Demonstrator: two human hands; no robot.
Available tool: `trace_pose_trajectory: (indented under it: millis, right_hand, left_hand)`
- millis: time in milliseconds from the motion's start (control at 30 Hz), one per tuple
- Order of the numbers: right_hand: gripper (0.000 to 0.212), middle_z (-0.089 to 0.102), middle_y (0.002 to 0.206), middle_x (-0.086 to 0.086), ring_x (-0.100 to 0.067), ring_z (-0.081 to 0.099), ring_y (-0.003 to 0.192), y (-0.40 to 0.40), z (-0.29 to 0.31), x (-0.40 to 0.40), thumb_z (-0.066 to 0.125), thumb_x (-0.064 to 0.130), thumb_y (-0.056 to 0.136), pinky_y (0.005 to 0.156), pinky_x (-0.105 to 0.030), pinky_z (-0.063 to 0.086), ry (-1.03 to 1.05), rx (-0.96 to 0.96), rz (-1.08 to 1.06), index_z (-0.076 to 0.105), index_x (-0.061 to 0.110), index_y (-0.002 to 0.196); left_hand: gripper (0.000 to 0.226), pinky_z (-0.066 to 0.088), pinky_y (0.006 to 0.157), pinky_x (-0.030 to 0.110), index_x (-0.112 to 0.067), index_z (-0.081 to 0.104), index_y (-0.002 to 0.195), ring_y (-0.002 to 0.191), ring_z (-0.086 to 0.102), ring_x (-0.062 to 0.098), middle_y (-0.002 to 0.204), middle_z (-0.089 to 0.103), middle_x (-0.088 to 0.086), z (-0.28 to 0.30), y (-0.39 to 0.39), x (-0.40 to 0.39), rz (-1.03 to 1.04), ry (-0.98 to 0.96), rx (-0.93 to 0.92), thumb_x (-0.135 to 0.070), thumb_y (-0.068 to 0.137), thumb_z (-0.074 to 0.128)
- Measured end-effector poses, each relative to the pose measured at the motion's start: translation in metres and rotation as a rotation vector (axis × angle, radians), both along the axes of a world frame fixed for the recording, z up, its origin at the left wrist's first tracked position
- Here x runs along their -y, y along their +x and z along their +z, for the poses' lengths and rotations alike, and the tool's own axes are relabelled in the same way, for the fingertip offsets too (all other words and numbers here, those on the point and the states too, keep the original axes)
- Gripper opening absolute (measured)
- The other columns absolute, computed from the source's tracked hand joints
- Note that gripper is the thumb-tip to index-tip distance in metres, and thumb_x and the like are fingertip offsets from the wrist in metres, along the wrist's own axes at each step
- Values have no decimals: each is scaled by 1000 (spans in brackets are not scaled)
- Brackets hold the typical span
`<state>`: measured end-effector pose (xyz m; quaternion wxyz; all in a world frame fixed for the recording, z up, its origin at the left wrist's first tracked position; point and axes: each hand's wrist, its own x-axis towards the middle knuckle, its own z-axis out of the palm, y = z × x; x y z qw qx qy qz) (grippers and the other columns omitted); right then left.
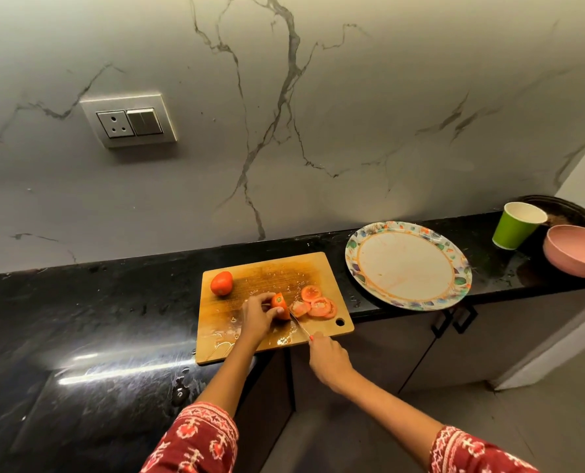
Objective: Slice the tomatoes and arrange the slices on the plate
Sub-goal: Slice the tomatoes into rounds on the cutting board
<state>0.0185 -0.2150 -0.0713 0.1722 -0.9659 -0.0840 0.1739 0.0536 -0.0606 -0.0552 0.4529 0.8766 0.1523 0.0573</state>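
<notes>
black stone counter (96, 319) carries a wet wooden cutting board (250, 268). left hand (258, 315) curls around the half-cut tomato (280, 303); right hand (328, 361) grips the knife (299, 326) against it. slices (315, 303) lie just beside, whole tomato (221, 283) far left, plate (408, 266) right.

i note a green paper cup (516, 226) upright on the black countertop (90, 322), just beside a pink bowl (577, 250). a socket-and-switch panel (129, 120) sits on the marble wall (318, 114). cabinet doors (420, 349) below carry black handles.
</notes>
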Motion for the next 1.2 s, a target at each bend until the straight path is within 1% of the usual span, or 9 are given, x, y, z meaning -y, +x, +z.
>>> trace_pose_trajectory:
  millis: [67,133,200,267,333,400,500,567,1200]
  right_hand:
    - [24,61,106,-14,-32,60,100,7,7,-3,30,16,99,79,-35,47,161,-119,-78,53,8,101]
    - [28,51,76,-5,-18,51,63,13,14,-5,27,16,99,54,-25,40,314,-177,-92,44,14,77]
    - [29,39,65,0,-12,38,49,18,21,-4,25,20,100,38,-19,29,401,-169,-101,41,13,77]
    - [26,40,63,-2,-14,39,46,22,27,-2,25,24,101,33,-22,30,464,-161,-112,43,11,87]
    - [28,44,65,-3,-16,43,47,24,35,-4,26,25,101,35,-24,33,463,-133,-89,46,10,88]
    - [31,48,68,-2,-16,47,54,23,39,-7,28,23,101,48,-30,41,429,-79,-48,50,10,84]
    - [32,61,97,-14,-28,59,90,21,36,-9,31,20,101,79,-34,45,372,-23,-25,57,2,104]
    - [33,61,113,-18,-33,58,105,20,33,-9,31,20,101,87,-36,45,341,-26,-55,55,1,112]
    - [31,60,113,-20,-36,58,104,26,25,-5,32,23,100,80,-37,44,286,-39,-78,52,4,114]
  left_hand:
    - [42,42,84,22,-3,59,119,109,56,21,122,60,12,1,-1,2,-18,5,0,-5,78,70]
    - [43,41,85,21,-3,60,118,108,55,19,120,61,12,3,-2,3,-33,12,5,-6,77,71]
    - [43,40,85,21,-4,61,117,108,55,18,119,62,11,4,-2,5,-42,19,21,-8,75,73]
    - [44,40,84,20,-5,62,117,107,56,18,119,62,11,3,-4,6,-37,21,39,-10,75,74]
    - [44,41,84,20,-5,62,116,107,56,18,118,62,11,1,-5,7,-25,18,51,-11,75,74]
    - [44,44,88,24,-4,63,115,109,56,20,118,63,11,0,-5,8,-16,17,63,-12,74,75]
    - [45,46,92,30,-4,63,115,112,56,22,118,63,12,0,-4,8,-9,20,67,-12,73,76]
    - [46,45,94,31,-3,61,117,114,56,23,120,62,13,0,-3,9,-17,22,58,-12,74,75]
    - [47,49,88,29,-7,63,114,108,57,20,117,62,8,-4,14,10,-137,119,-12,-17,71,78]
